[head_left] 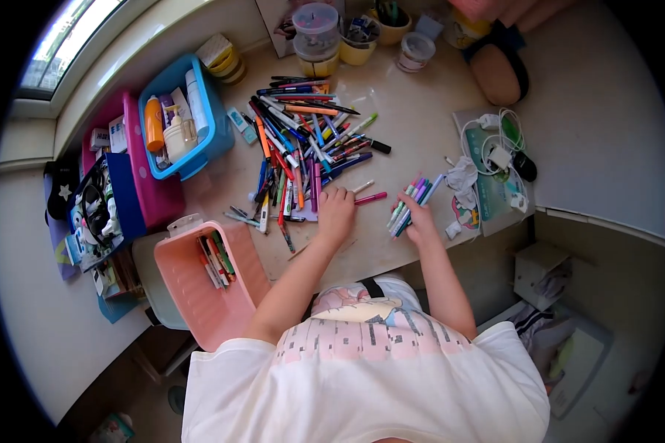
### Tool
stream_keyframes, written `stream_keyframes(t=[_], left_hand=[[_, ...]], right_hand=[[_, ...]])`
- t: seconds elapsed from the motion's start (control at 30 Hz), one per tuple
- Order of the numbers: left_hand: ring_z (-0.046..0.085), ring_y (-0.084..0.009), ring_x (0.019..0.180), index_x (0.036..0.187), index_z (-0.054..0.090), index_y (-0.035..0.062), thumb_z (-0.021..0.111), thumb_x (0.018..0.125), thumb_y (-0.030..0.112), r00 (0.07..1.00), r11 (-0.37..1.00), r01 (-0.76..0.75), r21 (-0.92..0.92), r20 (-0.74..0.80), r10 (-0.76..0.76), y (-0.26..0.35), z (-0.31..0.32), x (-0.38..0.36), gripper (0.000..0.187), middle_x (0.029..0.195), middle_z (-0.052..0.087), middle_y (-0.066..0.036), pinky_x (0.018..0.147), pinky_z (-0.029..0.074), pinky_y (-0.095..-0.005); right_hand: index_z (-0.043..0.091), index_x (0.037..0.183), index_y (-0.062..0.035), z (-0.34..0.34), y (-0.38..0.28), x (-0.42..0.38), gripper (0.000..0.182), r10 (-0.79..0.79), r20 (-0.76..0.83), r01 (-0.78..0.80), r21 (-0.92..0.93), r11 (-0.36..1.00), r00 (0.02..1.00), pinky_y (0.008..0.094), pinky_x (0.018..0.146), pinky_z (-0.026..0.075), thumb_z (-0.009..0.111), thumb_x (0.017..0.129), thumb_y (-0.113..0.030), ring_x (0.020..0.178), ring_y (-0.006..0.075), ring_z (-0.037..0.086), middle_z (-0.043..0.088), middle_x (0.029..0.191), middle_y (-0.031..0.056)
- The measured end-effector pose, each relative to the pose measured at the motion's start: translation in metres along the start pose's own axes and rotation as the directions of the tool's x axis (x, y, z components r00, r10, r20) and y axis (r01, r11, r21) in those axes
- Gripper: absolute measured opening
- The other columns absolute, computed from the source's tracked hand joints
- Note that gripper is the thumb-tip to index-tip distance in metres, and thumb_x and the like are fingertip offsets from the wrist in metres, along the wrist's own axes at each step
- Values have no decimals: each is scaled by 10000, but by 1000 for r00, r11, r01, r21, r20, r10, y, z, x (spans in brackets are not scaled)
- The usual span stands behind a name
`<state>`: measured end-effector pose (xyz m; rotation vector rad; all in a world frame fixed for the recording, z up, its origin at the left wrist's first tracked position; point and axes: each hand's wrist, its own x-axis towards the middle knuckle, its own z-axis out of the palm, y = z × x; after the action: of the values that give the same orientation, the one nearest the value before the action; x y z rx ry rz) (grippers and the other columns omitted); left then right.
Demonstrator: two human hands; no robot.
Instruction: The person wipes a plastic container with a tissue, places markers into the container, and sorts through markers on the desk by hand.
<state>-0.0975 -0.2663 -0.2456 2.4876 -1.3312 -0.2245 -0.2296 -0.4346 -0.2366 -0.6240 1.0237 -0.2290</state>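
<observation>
At the left of the frame, a dark blue box (pixel 131 193) filled with small articles is seen, and beside it a bright pink bin (pixel 155 198). To the right of these, at upper left, an orange bottle (pixel 154 123) and a white pump bottle (pixel 176 140) are held upright in a blue basket (pixel 218 122). Below, at lower left, a light pink container (pixel 249 269) is tipped toward the viewer, with a few pens (pixel 216 258) lying inside it.

Just left of the centre, a large heap of pens and markers (pixel 295 148) is spread across the table (pixel 414 151), with many pieces crossed over one another. At the heap's lower right edge, the left hand (pixel 338 215) is placed with its fingers bent downward beside the purple markers; whether anything is pinched by it cannot be told. A magenta pen (pixel 371 198) is seen just to its right.

Right of the centre, a bundle of slim pens (pixel 412 205) is gripped in the right hand (pixel 421 222), with the fingers closed around it. Farther right, crumpled white tissue (pixel 462 179) and tangled white cables (pixel 501 151) are seen near the table's edge.
</observation>
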Motion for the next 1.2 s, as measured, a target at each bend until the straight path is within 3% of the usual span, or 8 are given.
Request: stream_keyframes(t=[0.1, 0.37, 0.6, 0.73, 0.83, 0.9, 1.13, 1.2], left_hand=[[643, -314, 766, 978, 664, 3, 709, 831, 162, 958, 840, 223, -494, -47, -281, 20, -19, 4, 221, 847, 652, -164, 715, 474, -424], [646, -305, 847, 986, 663, -10, 663, 889, 101, 888, 735, 137, -664, -246, -388, 31, -176, -73, 148, 918, 666, -161, 724, 496, -356], [548, -91, 877, 1031, 602, 43, 587, 967, 140, 100, 272, 305, -913, -254, -962, -91, -195, -288, 117, 983, 614, -10, 804, 452, -244], [545, -125, 1043, 1246, 525, 53, 590, 959, 185, 138, -36, 222, -974, 68, -988, -100, -193, -331, 322, 1183, 572, -46, 874, 413, -250], [545, -163, 1126, 1314, 503, 51, 625, 937, 214, 203, -66, 211, -975, 110, -973, -107, -188, -340, 428, 1262, 565, -83, 929, 433, -298], [563, -180, 1131, 1303, 516, 45, 650, 923, 200, 213, -56, 189, -980, 96, -972, -112, -182, -343, 431, 1250, 587, -93, 959, 453, -321], [558, -362, 1187, 1363, 411, -22, 648, 907, 229, 516, 549, 652, -523, -224, -827, -132, -178, -313, 572, 1266, 554, -253, 1013, 437, -425], [654, -357, 1002, 1334, 444, -40, 742, 835, 277, 501, 473, 864, -170, 211, -839, -142, -170, -298, 663, 1138, 638, -231, 877, 528, -464]], right_hand=[[603, 1069, -50, 20, 9, -13, 241, -35, 81, 51, -200, 978, 996, 305, 748, 521, 728, 869, -98, 828, 168, 638, 644, 884, 48], [535, 1142, -8, 155, -25, -79, 282, -66, 414, 167, -211, 963, 908, 325, 697, 578, 657, 902, -95, 735, 178, 664, 633, 849, 64], [572, 1068, -7, 345, 30, -173, 252, 417, 722, 192, -597, 779, 552, 301, 668, 537, 708, 870, -82, 748, 147, 639, 638, 874, 70], [603, 1024, 18, 392, 152, -151, 275, 704, 499, 630, -771, 94, 506, 376, 687, 564, 696, 822, -143, 756, 211, 666, 664, 861, 141], [604, 994, 26, 379, 203, -127, 221, 750, 286, 346, -935, 81, 597, 430, 624, 572, 676, 831, -105, 713, 240, 658, 649, 825, 147], [588, 937, 28, 364, 221, -121, 156, 638, 258, -49, -905, 422, 726, 457, 558, 564, 656, 843, -76, 656, 253, 635, 620, 780, 139], [611, 1036, 74, 341, 319, -99, 253, 317, 58, -137, -818, 558, 947, 421, 626, 531, 671, 866, -104, 727, 285, 644, 648, 856, 152], [606, 1120, 90, 324, 351, -70, 406, 298, 83, -120, -789, 603, 951, 407, 745, 538, 737, 817, -147, 890, 298, 665, 655, 1070, 214]])
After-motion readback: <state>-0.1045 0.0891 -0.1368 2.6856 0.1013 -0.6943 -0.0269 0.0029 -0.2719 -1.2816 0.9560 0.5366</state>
